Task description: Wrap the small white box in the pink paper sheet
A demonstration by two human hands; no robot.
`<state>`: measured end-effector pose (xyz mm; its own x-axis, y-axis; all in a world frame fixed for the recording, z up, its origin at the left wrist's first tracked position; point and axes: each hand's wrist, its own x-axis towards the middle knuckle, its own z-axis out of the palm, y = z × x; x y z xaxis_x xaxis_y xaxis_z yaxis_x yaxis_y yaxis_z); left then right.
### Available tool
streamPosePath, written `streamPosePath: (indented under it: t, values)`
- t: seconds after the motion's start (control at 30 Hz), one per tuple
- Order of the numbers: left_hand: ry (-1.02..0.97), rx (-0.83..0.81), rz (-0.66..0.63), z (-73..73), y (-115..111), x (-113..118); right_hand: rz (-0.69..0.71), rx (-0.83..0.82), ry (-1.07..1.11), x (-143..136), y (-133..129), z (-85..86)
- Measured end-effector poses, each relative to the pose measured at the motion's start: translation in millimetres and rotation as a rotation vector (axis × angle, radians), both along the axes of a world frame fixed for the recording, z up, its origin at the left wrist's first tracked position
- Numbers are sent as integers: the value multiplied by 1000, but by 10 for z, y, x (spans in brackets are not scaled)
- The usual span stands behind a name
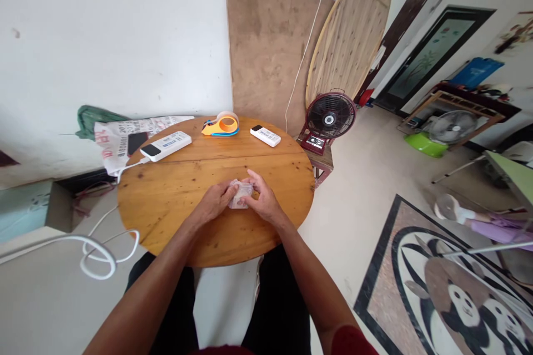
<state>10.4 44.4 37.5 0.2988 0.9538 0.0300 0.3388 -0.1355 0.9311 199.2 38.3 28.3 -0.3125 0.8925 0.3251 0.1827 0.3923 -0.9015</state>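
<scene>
Round wooden table (175, 199), near middle: left hand (214, 201) and right hand (261, 201) both grasping a small clear packet (240, 195) between them, on the tabletop. Far side: power bank (165, 146), tape dispenser (221, 124), remote (265, 136).

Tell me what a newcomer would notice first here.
Both hands, left hand and right hand, meet over a small pale packet on the round wooden table. Behind them lie an orange tape dispenser and two white remotes; a fan stands to the right.
</scene>
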Motion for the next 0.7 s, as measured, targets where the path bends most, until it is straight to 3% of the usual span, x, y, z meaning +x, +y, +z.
streamPosePath:
  t: [0.1,0.27,0.37,0.53,0.7]
  values:
    - [80,125,-1,26,-8,-2,-24,-30,51,-69,71,-113]
    - [-232,-44,-111,-27,6,-50,-24,-78,114,-134,184,-264]
    - [-311,-110,-145,-89,41,-71,-41,-82,123,-148,226,-331]
    - [-359,-140,-131,-169,74,-87,-100,-24,-5,-179,161,-296]
    - [-355,-114,-47,-230,61,-67,-184,162,-203,-244,26,-215]
